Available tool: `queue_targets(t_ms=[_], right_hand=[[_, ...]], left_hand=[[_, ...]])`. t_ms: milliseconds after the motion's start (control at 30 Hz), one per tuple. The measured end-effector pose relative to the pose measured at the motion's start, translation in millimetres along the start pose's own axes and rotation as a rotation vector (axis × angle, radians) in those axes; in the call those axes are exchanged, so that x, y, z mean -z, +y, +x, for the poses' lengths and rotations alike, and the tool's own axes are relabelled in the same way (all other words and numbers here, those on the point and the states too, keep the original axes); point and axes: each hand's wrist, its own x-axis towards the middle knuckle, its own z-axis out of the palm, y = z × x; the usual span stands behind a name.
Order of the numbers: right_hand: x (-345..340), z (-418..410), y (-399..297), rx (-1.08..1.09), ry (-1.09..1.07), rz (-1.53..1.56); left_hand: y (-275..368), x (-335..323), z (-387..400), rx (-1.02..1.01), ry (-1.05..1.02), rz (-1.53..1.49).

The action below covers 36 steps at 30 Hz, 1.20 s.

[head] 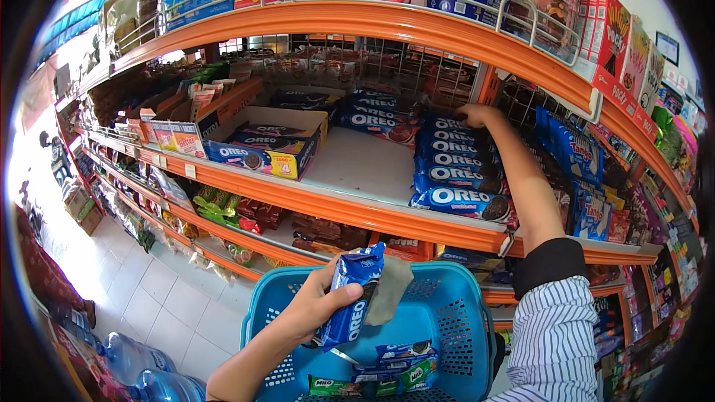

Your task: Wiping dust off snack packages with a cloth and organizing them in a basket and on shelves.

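Note:
My left hand (321, 298) holds a blue Oreo pack (353, 296) above a blue plastic basket (475, 312). A greyish cloth (389, 290) lies beside that pack, also by the hand. Blue Oreo packs (406, 350) and green Milo packs (329, 386) rest in the basket. My right hand (477, 115) reaches to the back end of a row of Oreo packs (455, 172) on the orange-edged shelf; its fingertips are partly hidden, so its grip cannot be told. More Oreo packs (380, 117) lie to the left of that row, near an open Oreo carton (240, 156).
The upper shelf (357, 14) with a wire rail overhangs the row. Blue Tango packs (592, 215) stand to the right. Lower shelves (268, 243) hold more snacks. Large water bottles (137, 354) stand at the lower left by the tiled floor (162, 296).

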Motion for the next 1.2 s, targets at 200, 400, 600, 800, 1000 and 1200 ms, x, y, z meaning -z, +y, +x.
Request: queue_targets(t_ms=[200, 400, 600, 800, 1000, 1200], right_hand=[[0.9, 16.2, 8.2, -0.004, -0.059, -0.089], [26.2, 11.5, -60.5, 0.413, 0.349, 0.242], [21.9, -0.9, -115.6, 0.520, 0.262, 0.162], [27.0, 2.9, -129.2, 0.585, 0.180, 0.107], [22.6, 11.2, -126.1, 0.588, 0.215, 0.147], [32.4, 41.9, -126.5, 0.485, 0.329, 0.299]], left_hand=[[-0.4, -0.9, 1.2, -0.008, 0.021, -0.002], [1.5, -0.6, 1.8, -0.018, 0.018, 0.003], [1.5, 0.0, 1.5, -0.020, 0.016, 0.003], [2.1, 2.9, -2.2, -0.023, 0.021, -0.010], [2.5, 4.5, -1.5, -0.012, -0.001, -0.018], [14.7, 5.1, -5.4, -0.037, -0.059, -0.011]])
